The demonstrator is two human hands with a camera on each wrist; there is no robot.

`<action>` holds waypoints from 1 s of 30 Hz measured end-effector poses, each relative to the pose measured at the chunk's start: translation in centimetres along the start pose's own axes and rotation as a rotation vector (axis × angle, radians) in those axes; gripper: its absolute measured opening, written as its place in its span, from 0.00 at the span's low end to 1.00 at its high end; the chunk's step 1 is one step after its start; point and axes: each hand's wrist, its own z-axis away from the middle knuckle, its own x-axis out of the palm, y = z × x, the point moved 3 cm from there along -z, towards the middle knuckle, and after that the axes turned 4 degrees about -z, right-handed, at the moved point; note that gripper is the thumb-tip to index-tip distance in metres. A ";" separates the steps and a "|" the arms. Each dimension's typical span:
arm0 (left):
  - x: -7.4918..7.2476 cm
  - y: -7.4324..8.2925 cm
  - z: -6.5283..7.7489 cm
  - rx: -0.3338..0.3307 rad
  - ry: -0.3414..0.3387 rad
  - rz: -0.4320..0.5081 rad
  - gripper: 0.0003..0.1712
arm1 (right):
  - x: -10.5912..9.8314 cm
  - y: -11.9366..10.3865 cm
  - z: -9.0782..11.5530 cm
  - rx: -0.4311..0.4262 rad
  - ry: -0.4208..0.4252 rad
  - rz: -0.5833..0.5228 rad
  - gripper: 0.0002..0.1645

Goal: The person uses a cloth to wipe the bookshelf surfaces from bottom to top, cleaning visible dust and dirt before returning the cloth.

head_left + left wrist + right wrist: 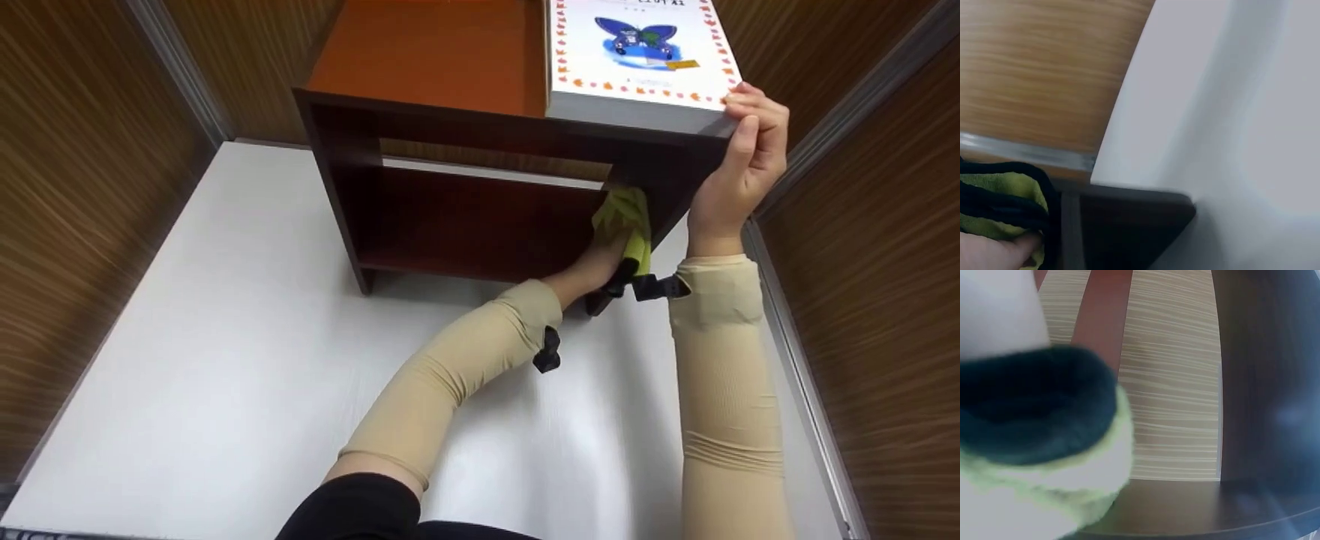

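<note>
A small dark brown wooden shelf (480,225) stands before me. My left hand (609,259) reaches into its opening and grips a yellow-green cloth (626,206) with black edging against the inner side of the right side panel. In the left wrist view, a thumb (999,250) lies on the folded cloth (1008,188). My right hand (750,154) holds the shelf's top right corner, fingers curled by the corner of a thick white book (637,67) with a butterfly on its cover. The right wrist view shows the blurred cloth (1089,495) up close; the right hand is out of that view.
The shelf stands on a white tabletop (225,360). Wood-grain walls (82,187) enclose it on the left, right and back, with metal strips at the corners. A shelf leg (1129,225) meets the tabletop beside the cloth.
</note>
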 end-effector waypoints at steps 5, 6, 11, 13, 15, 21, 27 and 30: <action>0.6 1.0 0.7 0.046 -0.032 -0.024 0.35 | -0.2 0.0 -0.4 -0.010 -0.012 0.006 0.19; 0.6 1.3 0.8 0.052 -0.029 -0.036 0.35 | -0.3 0.0 -0.3 -0.009 -0.012 0.006 0.19; 0.5 3.5 0.8 0.091 0.011 -0.086 0.34 | -0.5 0.2 -0.2 -0.012 -0.011 0.006 0.18; 0.1 4.7 0.8 0.121 0.019 -0.089 0.34 | -0.6 0.3 -0.1 -0.019 -0.012 -0.008 0.18; -0.3 6.1 0.9 0.157 0.022 -0.084 0.34 | -0.6 0.5 -0.1 -0.026 -0.019 -0.019 0.18; -1.6 10.1 0.9 0.239 0.011 -0.098 0.33 | -0.7 0.7 0.0 -0.026 -0.054 -0.012 0.18; -2.6 11.6 -0.2 0.217 -0.009 -0.208 0.32 | -0.6 0.6 0.0 -0.027 -0.050 -0.008 0.18; -3.1 11.8 -0.8 0.218 -0.025 -0.297 0.31 | -0.5 0.6 0.0 -0.028 -0.047 -0.008 0.18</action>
